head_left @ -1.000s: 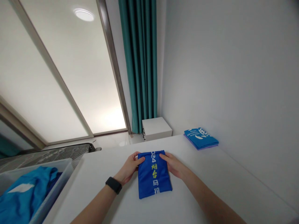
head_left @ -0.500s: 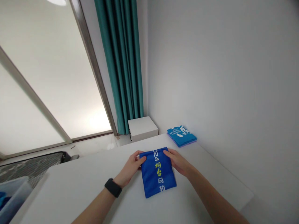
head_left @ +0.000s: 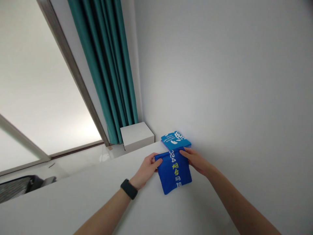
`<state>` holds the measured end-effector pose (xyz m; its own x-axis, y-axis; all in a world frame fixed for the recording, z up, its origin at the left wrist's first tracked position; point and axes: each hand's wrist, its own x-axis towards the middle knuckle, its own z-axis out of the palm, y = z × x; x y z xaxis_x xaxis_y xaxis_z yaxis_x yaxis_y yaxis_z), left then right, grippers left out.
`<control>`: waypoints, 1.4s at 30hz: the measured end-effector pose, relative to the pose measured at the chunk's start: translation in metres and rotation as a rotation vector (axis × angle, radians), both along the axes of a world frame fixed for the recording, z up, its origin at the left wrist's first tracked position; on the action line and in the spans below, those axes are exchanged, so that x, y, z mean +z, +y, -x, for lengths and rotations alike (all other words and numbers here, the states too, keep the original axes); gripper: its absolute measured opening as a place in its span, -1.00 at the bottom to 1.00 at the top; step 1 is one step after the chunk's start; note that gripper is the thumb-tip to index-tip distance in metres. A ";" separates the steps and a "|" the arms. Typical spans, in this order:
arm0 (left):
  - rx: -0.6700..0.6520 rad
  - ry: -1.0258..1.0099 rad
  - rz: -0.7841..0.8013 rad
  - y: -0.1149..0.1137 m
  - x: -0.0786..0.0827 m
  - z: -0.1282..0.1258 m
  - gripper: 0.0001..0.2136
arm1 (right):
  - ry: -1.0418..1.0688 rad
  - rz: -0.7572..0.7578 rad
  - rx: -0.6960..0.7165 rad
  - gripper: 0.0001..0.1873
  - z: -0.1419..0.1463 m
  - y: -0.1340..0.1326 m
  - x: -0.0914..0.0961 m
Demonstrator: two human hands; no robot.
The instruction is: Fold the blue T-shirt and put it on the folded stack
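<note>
A folded dark blue towel [head_left: 168, 174] with white and yellow lettering hangs between my two hands, above the white table. My left hand [head_left: 148, 168], with a black band on the wrist, pinches its upper left corner, thumb on top. At the upper right corner, my right hand [head_left: 197, 160] grips it the same way, its fingers hidden underneath. Just beyond the upper edge lies a folded lighter blue towel [head_left: 179, 142] with white print, on top of something purple-blue. The held towel overlaps the near edge of this stack in view.
The white table [head_left: 97, 195] meets a pale wall [head_left: 220, 81] on the right. Past its far edge stands a white box [head_left: 138, 135] under a green curtain [head_left: 107, 65]. Frosted sliding doors [head_left: 41, 81] fill the left side, with a dark grey object [head_left: 26, 184] below.
My hands have carried the dark blue towel forward and right, up close to the stack. The camera has turned to the right, and the plastic bin at lower left has left view.
</note>
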<state>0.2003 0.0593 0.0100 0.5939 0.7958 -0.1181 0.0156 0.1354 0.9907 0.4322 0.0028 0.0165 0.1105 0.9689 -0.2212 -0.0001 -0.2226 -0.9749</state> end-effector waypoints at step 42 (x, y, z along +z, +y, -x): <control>0.097 -0.043 0.312 0.132 -0.032 -0.097 -0.77 | -0.777 0.036 -0.423 -0.68 -0.057 0.058 -0.022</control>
<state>0.2970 0.1912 -0.0225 0.5271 0.7779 -0.3421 -0.0526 0.4317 0.9005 0.4893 0.0605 -0.0056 0.5899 0.8067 0.0358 0.5702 -0.3847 -0.7258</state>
